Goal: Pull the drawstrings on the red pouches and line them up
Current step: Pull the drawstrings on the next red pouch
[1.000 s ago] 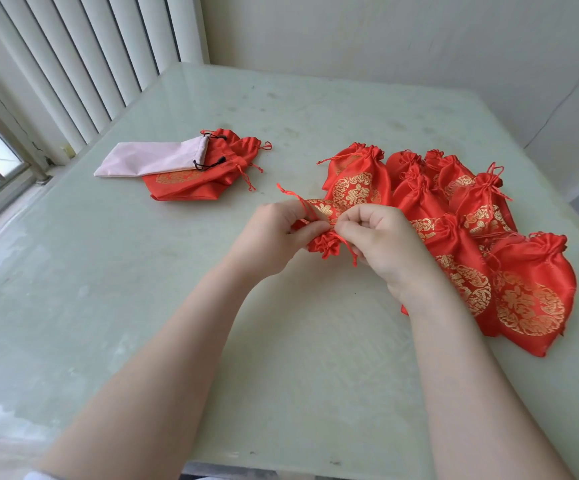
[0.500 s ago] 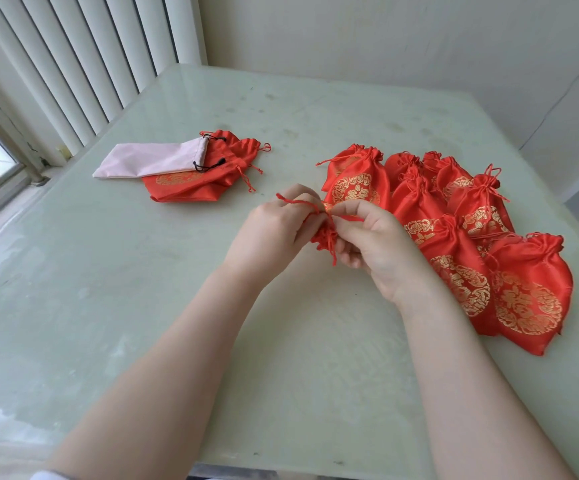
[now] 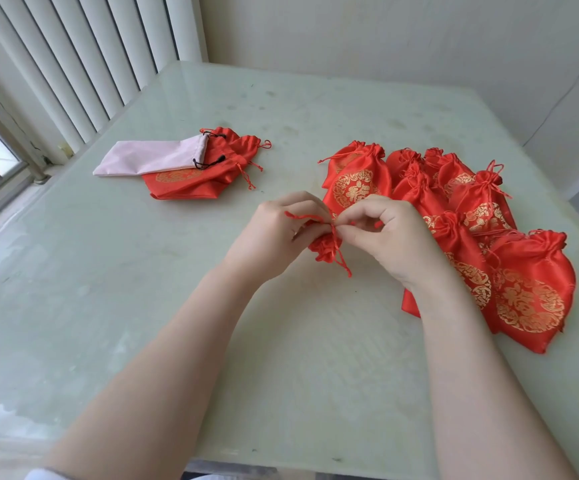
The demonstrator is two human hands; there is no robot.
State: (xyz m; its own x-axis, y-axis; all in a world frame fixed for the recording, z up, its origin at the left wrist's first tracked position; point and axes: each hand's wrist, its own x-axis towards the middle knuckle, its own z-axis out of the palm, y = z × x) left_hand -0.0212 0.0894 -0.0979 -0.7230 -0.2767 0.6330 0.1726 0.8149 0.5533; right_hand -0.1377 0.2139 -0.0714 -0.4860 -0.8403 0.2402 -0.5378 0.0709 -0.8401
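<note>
Hands (image 3: 390, 237) pinch pouch (image 3: 326, 247) drawstrings, gathered mouth toward person.

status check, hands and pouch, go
Left hand grips gathered red pouch. Right hand pinches its drawstring. Finished row at right, nothing in the way.

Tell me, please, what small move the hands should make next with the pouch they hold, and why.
Probably lay the held pouch down at the near left end of the row of closed pouches. Its mouth already looks bunched tight, with the left hand gripping it and the right hand pinching the drawstring; a short final tug may come first.
</note>
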